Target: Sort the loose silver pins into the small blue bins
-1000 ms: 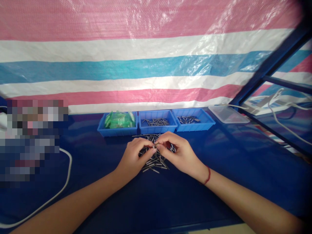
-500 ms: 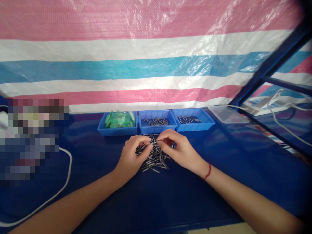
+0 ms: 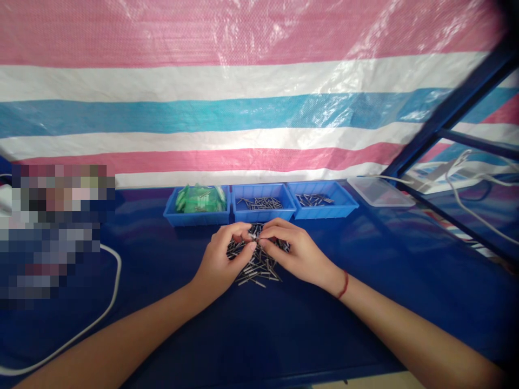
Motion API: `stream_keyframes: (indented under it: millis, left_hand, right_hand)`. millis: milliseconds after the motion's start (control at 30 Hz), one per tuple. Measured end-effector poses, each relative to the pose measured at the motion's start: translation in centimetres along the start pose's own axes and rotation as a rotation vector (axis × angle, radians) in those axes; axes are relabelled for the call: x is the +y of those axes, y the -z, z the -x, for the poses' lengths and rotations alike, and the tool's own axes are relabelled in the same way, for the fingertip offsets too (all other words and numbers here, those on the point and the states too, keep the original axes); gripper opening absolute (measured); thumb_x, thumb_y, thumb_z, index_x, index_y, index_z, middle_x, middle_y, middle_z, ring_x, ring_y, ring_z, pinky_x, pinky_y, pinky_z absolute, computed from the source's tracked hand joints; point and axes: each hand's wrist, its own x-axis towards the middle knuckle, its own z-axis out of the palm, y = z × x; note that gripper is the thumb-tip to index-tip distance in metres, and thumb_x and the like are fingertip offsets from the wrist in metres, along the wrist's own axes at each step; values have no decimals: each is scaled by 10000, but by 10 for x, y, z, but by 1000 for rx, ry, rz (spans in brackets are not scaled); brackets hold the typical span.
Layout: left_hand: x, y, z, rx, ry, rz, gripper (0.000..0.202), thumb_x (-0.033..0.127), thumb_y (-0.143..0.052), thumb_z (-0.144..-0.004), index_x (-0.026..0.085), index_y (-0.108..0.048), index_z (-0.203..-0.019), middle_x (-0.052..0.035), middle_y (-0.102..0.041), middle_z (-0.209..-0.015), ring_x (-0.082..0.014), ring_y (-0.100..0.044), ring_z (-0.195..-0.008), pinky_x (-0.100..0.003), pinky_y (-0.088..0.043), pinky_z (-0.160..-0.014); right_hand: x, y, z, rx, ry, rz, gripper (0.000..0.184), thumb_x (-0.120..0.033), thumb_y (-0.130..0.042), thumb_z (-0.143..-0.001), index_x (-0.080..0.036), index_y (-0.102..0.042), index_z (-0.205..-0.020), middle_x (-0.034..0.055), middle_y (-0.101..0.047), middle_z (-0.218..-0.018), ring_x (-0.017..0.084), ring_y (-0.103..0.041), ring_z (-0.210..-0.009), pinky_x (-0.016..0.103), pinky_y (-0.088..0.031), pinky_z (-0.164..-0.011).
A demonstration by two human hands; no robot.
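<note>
A pile of small metal pins (image 3: 259, 266) lies on the blue table (image 3: 284, 324) in front of three blue bins. My left hand (image 3: 224, 257) and my right hand (image 3: 292, 249) meet over the pile, fingertips pinched together on one small metal pin (image 3: 253, 236). A red string circles my right wrist. The left bin (image 3: 197, 208) holds green packets. More pins lie in the middle bin (image 3: 261, 206) and the right bin (image 3: 324, 202).
A striped pink, white and blue tarp hangs behind the table. A clear plastic lid (image 3: 379, 192) lies right of the bins. A white cable (image 3: 101, 313) curves across the left side. A blue metal frame (image 3: 446, 116) and more white cables stand at the right.
Both hands have drawn closer together over the pile, the fingertips now touching around the pin. The arms have barely shifted.
</note>
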Motion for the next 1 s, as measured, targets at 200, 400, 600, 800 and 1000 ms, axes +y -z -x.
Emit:
stream_keyframes:
  millis: [200, 400, 600, 800, 1000]
  left_hand:
    - [7, 2, -1, -98, -58, -121, 220, 220, -535, -880, 234, -562, -1098, -28, -673, -968, -197, -584, -975, -361, -373, -890]
    - [11, 2, 0, -214, -125, -284, 149, 237, -561, -851, 245, -654, -967, -28, -665, -1012, -218, -545, -1002, -391, -307, -866]
    - [12, 0, 2, -314, -156, -402, 233, 298, -579, -829, 273, -671, -1043, -47, -643, -1002, -234, -515, -952, -395, -293, -797]
    - [8, -1, 1, -323, -180, -397, 173, 254, -538, -886, 285, -693, -956, -13, -679, -1026, -214, -519, -965, -385, -271, -780]
    - [5, 0, -1, -278, -163, -327, 186, 280, -482, -947, 271, -662, -994, 2, -698, -1014, -188, -535, -946, -371, -287, -802]
  right_hand:
    - [13, 15, -9, 437, -429, -443, 207, -379, -613, -821, -174, -636, -805, -25, -495, -626, 83, -401, -513, 222, -331, -455]
    - [20, 41, -16, 597, -636, -770, 318, -416, -682, -728, -170, -647, -925, -62, -449, -626, 33, -265, -422, 206, -241, -390]
    - [3, 30, -13, 298, -618, -683, 267, -363, -676, -720, -155, -644, -886, -51, -473, -634, 38, -297, -445, 210, -203, -404]
    - [-1, 20, -10, 173, -522, -454, 215, -355, -618, -784, -157, -659, -858, -35, -505, -645, 63, -364, -499, 219, -268, -450]
    - [3, 19, -7, 58, -322, -186, 170, -296, -546, -852, -176, -658, -810, -2, -583, -693, 111, -486, -590, 247, -395, -537]
